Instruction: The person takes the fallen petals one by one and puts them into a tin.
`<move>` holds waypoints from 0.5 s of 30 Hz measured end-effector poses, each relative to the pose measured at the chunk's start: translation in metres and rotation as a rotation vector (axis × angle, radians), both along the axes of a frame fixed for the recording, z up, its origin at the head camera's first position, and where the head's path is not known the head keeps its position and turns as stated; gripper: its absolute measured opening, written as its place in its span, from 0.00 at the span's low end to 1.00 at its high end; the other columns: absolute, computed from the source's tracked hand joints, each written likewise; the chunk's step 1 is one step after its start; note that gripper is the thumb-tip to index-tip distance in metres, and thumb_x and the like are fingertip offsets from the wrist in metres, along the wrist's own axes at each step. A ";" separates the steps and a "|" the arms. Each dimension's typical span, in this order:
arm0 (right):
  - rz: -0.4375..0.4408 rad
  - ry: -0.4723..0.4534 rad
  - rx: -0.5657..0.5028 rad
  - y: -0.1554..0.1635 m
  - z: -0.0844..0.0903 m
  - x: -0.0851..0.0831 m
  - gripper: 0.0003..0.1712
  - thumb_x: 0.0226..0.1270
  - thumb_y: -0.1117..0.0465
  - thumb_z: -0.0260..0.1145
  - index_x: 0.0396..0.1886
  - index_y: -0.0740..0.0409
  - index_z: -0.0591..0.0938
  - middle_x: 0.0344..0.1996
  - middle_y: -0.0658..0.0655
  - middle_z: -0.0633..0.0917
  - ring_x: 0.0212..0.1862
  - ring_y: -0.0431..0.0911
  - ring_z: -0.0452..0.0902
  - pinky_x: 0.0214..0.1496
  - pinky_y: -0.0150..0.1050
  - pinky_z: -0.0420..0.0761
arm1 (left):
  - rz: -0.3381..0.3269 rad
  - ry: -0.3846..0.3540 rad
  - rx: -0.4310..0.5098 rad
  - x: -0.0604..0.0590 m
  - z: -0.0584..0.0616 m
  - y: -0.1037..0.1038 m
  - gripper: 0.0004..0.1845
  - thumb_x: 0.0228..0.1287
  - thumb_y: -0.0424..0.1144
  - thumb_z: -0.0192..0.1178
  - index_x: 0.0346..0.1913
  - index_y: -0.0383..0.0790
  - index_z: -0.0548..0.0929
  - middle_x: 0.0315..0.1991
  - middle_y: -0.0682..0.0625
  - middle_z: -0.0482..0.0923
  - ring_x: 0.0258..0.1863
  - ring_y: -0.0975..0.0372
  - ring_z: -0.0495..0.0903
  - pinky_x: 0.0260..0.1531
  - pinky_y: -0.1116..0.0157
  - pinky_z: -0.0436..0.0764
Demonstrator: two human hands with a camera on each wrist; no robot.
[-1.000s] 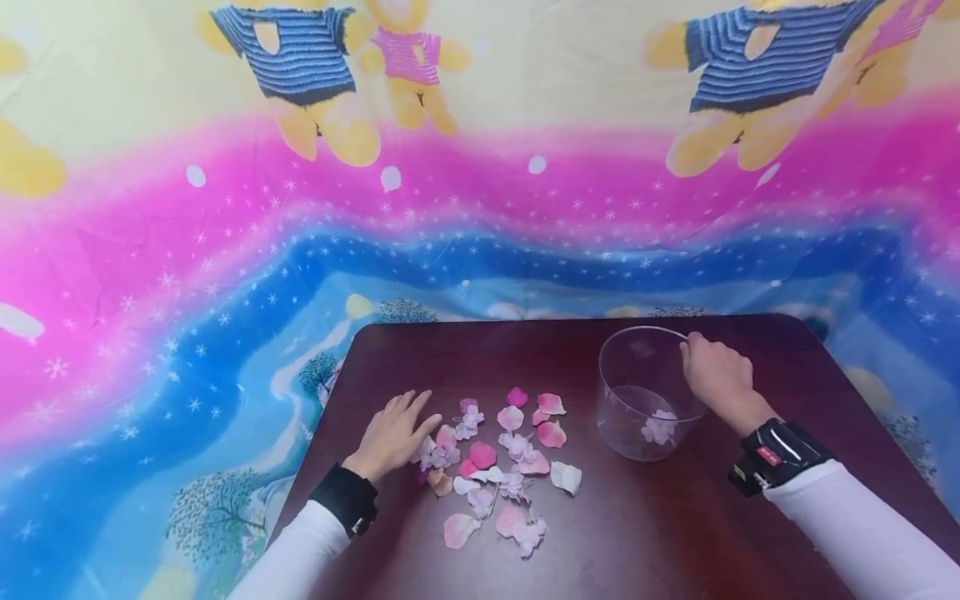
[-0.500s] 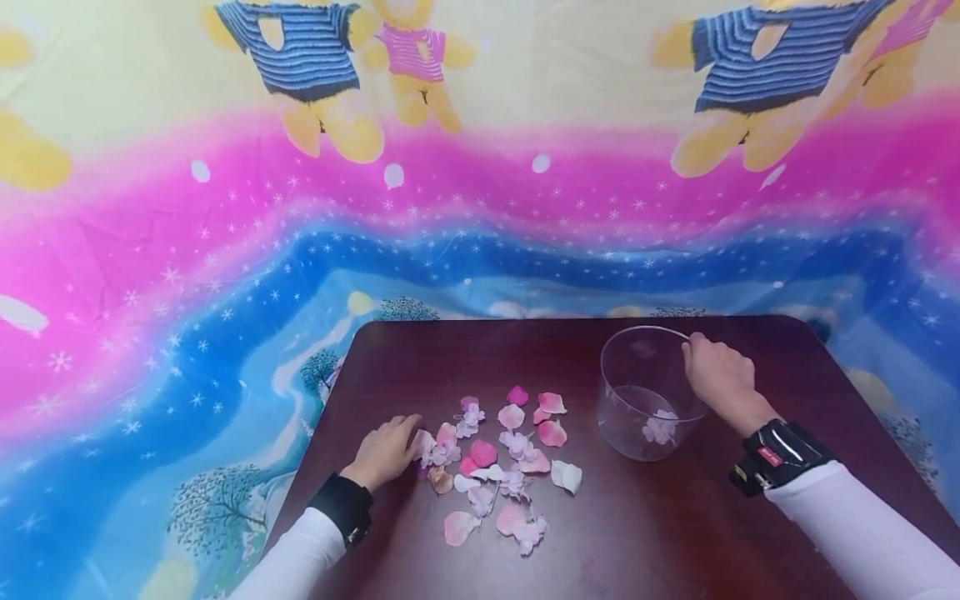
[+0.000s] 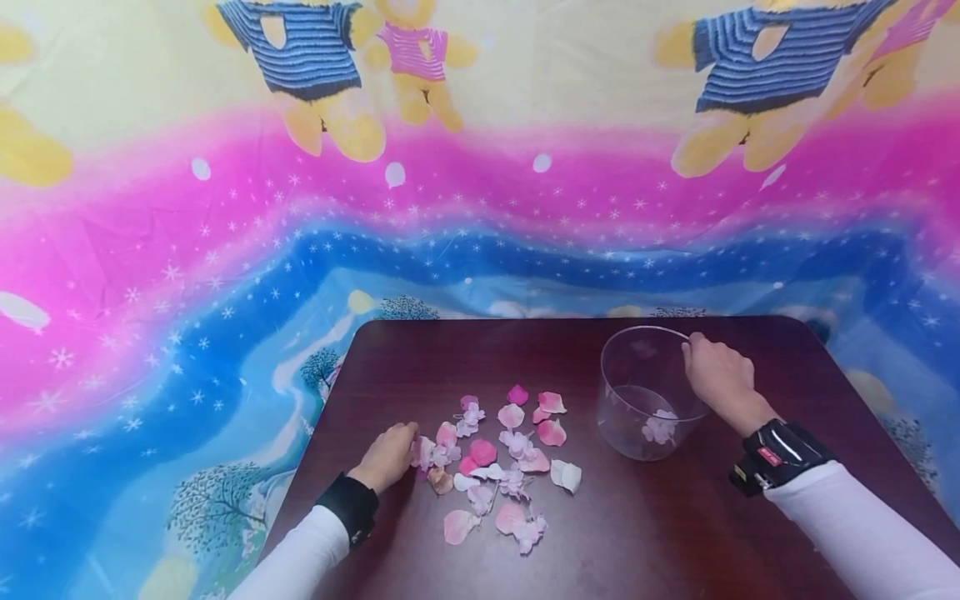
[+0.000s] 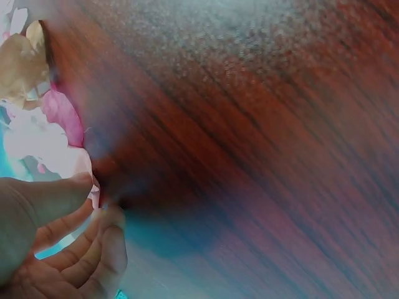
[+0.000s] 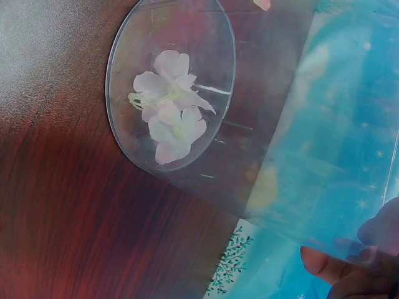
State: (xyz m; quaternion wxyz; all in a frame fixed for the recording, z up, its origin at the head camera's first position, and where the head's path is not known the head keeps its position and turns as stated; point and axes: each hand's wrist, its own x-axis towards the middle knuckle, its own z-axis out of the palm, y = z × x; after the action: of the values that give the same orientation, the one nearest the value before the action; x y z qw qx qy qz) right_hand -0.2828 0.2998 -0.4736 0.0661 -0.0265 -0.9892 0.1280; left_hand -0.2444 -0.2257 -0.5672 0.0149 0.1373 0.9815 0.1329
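Across the lower half of the head view we see the dark wooden bench [image 3: 660,533], and on its right part stands a clear plastic cup [image 3: 637,400] tilted toward the frame's left, with a pale blossom [image 5: 169,115] lying on its base. Our right hand [image 3: 722,377] grips the cup's rim at its right side, fingers [image 5: 321,261] curled over the wall. At lower centre lies a scatter of petals [image 3: 498,462]; at its left edge our left hand [image 3: 386,457] pinches one pale petal [image 4: 70,163] between thumb and curled fingers [image 4: 93,252].
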 end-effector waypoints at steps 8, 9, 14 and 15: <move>-0.004 -0.001 -0.003 0.001 -0.001 0.000 0.19 0.81 0.57 0.46 0.43 0.70 0.74 0.30 0.76 0.82 0.32 0.71 0.79 0.25 0.60 0.73 | -0.004 0.033 0.024 0.002 -0.006 0.001 0.09 0.58 0.21 0.62 0.29 0.37 0.78 0.25 0.45 0.80 0.25 0.56 0.79 0.29 0.57 0.81; -0.004 0.001 -0.003 0.001 -0.001 0.000 0.19 0.81 0.57 0.46 0.43 0.70 0.74 0.31 0.76 0.82 0.32 0.71 0.79 0.25 0.60 0.73 | -0.003 0.032 0.019 0.002 -0.007 0.001 0.09 0.59 0.21 0.63 0.28 0.37 0.78 0.25 0.45 0.80 0.25 0.56 0.80 0.30 0.56 0.81; 0.000 -0.002 -0.006 0.001 -0.001 -0.001 0.19 0.81 0.57 0.46 0.43 0.70 0.75 0.31 0.76 0.82 0.33 0.71 0.79 0.25 0.59 0.73 | -0.004 0.024 0.021 0.003 -0.009 0.002 0.08 0.60 0.24 0.66 0.29 0.37 0.78 0.26 0.44 0.81 0.28 0.53 0.83 0.32 0.55 0.83; 0.001 -0.004 -0.006 0.001 -0.001 -0.001 0.19 0.81 0.57 0.46 0.43 0.70 0.75 0.31 0.76 0.82 0.33 0.71 0.79 0.25 0.59 0.73 | -0.004 0.020 0.026 0.003 -0.009 0.002 0.08 0.61 0.25 0.66 0.30 0.37 0.78 0.26 0.45 0.81 0.28 0.53 0.83 0.33 0.55 0.83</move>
State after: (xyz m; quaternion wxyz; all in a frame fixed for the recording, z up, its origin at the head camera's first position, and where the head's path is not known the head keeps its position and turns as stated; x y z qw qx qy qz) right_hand -0.2835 0.3011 -0.4746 0.0640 -0.0267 -0.9889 0.1311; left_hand -0.2418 -0.2238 -0.5761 0.0034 0.1409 0.9794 0.1443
